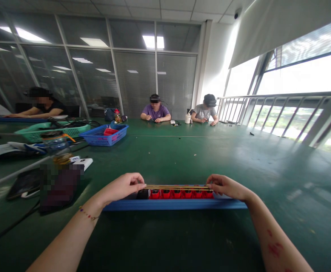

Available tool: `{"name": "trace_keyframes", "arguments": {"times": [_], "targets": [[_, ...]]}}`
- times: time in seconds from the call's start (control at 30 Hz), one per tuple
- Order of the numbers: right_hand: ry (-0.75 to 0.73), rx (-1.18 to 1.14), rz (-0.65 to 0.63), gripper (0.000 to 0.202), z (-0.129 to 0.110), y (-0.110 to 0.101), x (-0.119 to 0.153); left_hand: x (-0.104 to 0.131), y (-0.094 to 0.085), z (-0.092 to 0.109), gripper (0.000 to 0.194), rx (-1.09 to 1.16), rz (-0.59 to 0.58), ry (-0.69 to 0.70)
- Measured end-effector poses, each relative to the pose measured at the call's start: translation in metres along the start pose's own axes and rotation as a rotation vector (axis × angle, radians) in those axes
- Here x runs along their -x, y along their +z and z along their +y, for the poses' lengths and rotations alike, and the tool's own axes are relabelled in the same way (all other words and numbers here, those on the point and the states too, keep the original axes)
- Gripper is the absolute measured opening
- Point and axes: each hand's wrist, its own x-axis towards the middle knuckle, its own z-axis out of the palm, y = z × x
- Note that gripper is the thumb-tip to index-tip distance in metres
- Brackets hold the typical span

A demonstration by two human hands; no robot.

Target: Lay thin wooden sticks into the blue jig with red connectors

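Note:
Thin, long golden-brown strips [179, 187] stretch level between my hands, above a long blue tray [176, 204]. My left hand [130, 185] is closed on their left end, with thumb and fingers pinched together. At the right end, my right hand [224, 185] grips the same strips between thumb and fingers. In the tray, under the strips, stands a row of several red holders [177, 194] with dark tops. A black block [142, 194] sits at the left of that row. Whether the strips touch the holders I cannot tell.
Left on the green table stand a blue basket [104, 140] with red items, a green basket [35, 132] with cables, a jar [58, 147], a white device [83, 163] and a dark pouch [60, 189]. Three people sit around the far side; a railing [275, 113] runs right.

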Motion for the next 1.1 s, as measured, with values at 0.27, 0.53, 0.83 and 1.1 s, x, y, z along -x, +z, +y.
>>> {"name": "trace_keyframes", "arguments": {"times": [0.27,0.53,0.83,1.1], "targets": [[-0.019,0.109,0.113,0.043,-0.002,0.001,0.000,0.000,0.001,0.000,0.039,-0.009,0.000,0.017],[0.051,0.265,0.104,0.048,0.003,0.001,-0.001,-0.003,0.003,0.001,0.043,-0.034,0.030,0.027],[-0.030,0.087,0.206,0.040,0.002,-0.004,0.000,-0.004,0.003,0.000,0.041,-0.045,0.006,0.052],[-0.029,-0.357,0.713,0.038,0.022,-0.023,0.003,-0.004,0.004,-0.002,0.041,-0.039,0.017,0.036]]}}
